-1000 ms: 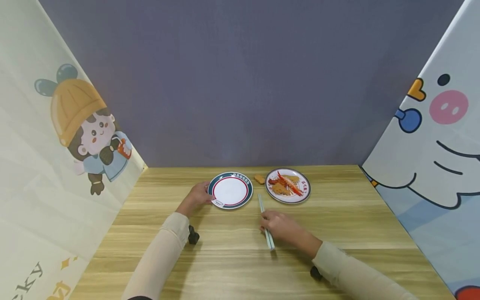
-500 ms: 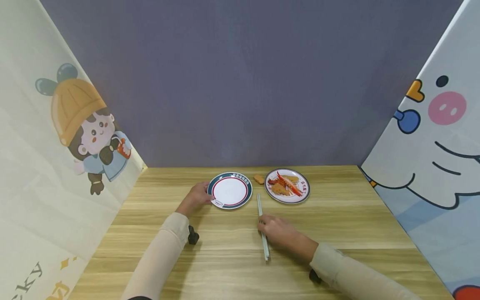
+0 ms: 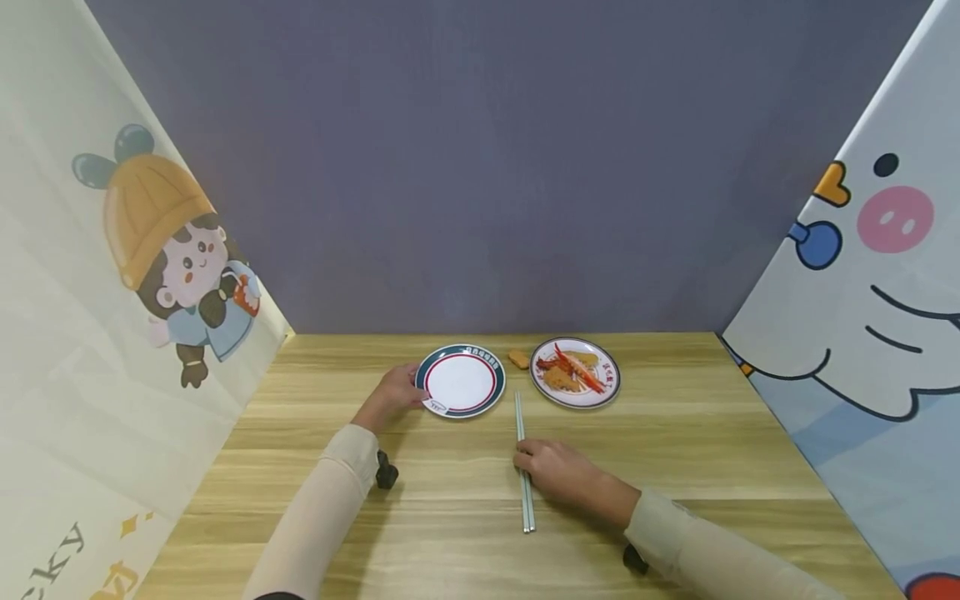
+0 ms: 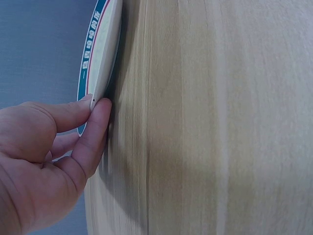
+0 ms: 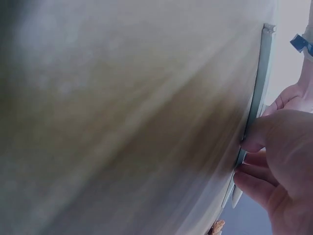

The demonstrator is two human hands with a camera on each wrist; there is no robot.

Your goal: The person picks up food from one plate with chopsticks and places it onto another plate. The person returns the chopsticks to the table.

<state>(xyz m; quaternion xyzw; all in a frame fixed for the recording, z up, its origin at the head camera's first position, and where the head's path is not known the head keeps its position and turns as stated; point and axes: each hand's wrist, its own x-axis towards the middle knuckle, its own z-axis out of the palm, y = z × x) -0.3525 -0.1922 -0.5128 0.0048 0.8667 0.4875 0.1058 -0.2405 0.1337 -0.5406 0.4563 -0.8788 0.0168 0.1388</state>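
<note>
My left hand (image 3: 395,389) pinches the left rim of a white plate (image 3: 460,381) with a dark green border and a red ring. In the left wrist view, the thumb lies on top of the plate's rim (image 4: 100,54) and fingers come from below. A pair of pale green chopsticks (image 3: 527,504) lies on the table, pointing away from me. My right hand (image 3: 558,471) holds them around their middle; in the right wrist view, thumb and fingers (image 5: 254,183) close on the chopsticks (image 5: 260,78) from both sides.
Right of the chopsticks stands a second plate (image 3: 613,385) bearing a red-and-white shrimp-like piece (image 3: 585,371) and several fried-looking pieces. A golden-brown nugget (image 3: 518,359) lies on the wooden table (image 3: 675,433) between the plates. A grey panel (image 3: 495,167) rises behind the table.
My right hand has shifted a little toward me with the chopsticks, whose near ends now lie lower and further left. The left hand and its plate have stayed in place.
</note>
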